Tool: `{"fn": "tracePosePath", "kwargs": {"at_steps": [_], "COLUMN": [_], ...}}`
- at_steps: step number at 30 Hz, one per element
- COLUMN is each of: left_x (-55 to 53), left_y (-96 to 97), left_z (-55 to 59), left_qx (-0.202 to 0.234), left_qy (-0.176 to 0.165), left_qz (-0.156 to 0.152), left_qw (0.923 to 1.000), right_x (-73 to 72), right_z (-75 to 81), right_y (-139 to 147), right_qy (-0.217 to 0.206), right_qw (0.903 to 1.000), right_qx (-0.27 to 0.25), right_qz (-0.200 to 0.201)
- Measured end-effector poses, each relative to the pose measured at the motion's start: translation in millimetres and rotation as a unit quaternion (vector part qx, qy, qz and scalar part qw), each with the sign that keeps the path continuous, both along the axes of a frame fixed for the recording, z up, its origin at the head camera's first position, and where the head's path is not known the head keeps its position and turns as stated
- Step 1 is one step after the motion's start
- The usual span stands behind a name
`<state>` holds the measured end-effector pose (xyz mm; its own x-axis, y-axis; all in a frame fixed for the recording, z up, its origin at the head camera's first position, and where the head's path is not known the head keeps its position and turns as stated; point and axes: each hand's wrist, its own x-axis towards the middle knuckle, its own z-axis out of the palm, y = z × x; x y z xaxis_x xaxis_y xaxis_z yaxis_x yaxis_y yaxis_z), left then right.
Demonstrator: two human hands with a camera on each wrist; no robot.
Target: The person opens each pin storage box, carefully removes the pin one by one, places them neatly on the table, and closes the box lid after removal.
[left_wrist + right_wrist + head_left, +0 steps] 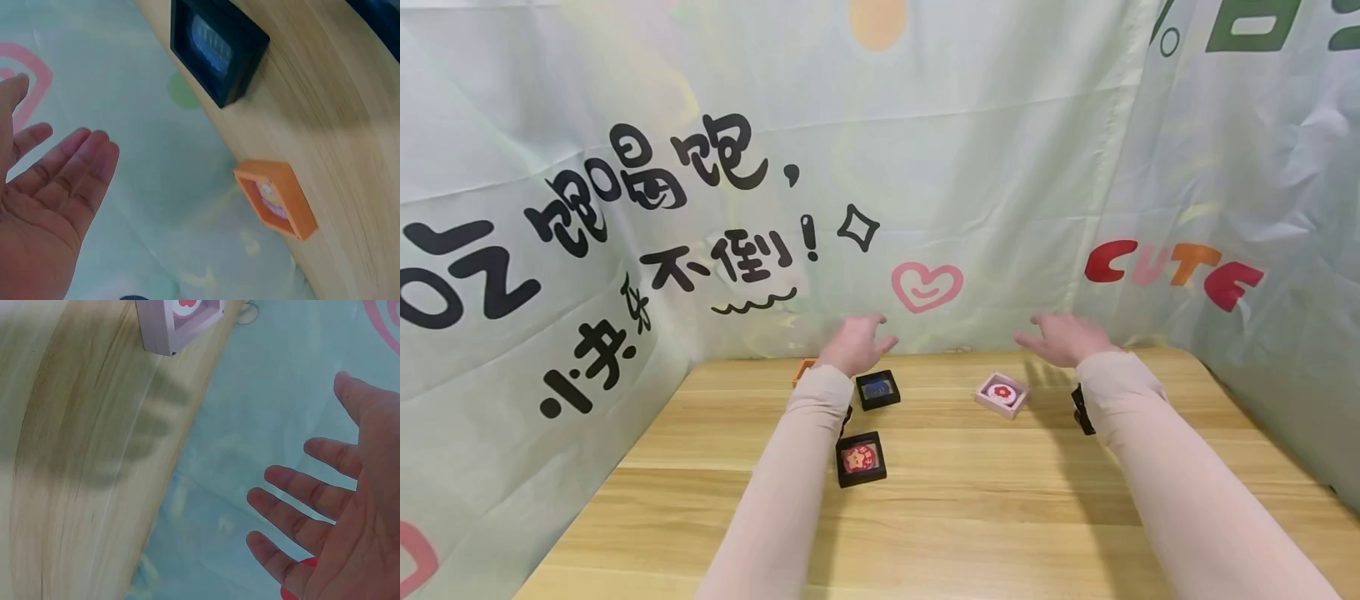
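Two bare hands, each emerging from a pale pink sleeve [778,492], above the far edge of a wood-grain surface [985,517]. The left hand [853,343] is open-palmed, its fingers extended, several lying side by side and the thumb standing apart; it is nearest to a black square box [882,404] with a dark blue insert [877,388] and to an orange box [300,200], which the left arm partly hides in the head view. The left wrist view shows both boxes near the surface's far edge, well apart from the fingers. The right hand [1063,340] is spread, with its straight fingers fanned; it hangs beyond and to the right of a pink box [996,409] holding a white disc [1002,394] with a red flower. A finger-shaped shadow falls on the surface beside this box. A second black box [862,482], containing a red disc [859,458] with a star-shaped figure, lies nearer the person, beside the left sleeve. Behind the surface hangs a pale curtain [1000,192] printed with black characters, a pink heart [927,287] and the word "CUTE" [1172,268].
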<state>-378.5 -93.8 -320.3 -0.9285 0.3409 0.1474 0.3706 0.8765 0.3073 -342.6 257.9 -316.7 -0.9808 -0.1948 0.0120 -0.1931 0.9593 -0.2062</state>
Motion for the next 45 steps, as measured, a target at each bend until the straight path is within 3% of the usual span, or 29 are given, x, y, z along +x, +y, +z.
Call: {"fn": "tracePosePath", "kwargs": {"at_steps": [8,15,22,31,45], "left_x": [3.7,14.3,19.6,18.4,25.4], "left_y": [22.7,44.0,61.3,76.0,94.5], "left_z": [-17.6,-28.2,-33.4,-52.8,-65.3], "left_qx": [0.010,0.008,-0.007,-0.024,-0.053], "left_qy": [-0.041,-0.065,-0.092,-0.095,-0.092], "left_qz": [-0.065,-0.099,-0.096,-0.096,-0.097], "left_qw": [0.9970,0.9930,0.9912,0.9906,0.9897], "right_x": [3.9,8.6,13.3,17.4,21.6], "right_z": [-11.9,-23.4,-36.3,-48.8,-60.1], "right_y": [-2.4,-9.0,-12.1,-14.8,-24.3], "right_qy": [-0.023,-0.052,-0.056,-0.047,-0.045], "right_qw": [0.9996,0.9983,0.9979,0.9972,0.9967], "right_qx": [-0.007,-0.008,-0.008,-0.004,-0.034], "right_qz": [0.014,0.024,0.032,0.057,0.058]}}
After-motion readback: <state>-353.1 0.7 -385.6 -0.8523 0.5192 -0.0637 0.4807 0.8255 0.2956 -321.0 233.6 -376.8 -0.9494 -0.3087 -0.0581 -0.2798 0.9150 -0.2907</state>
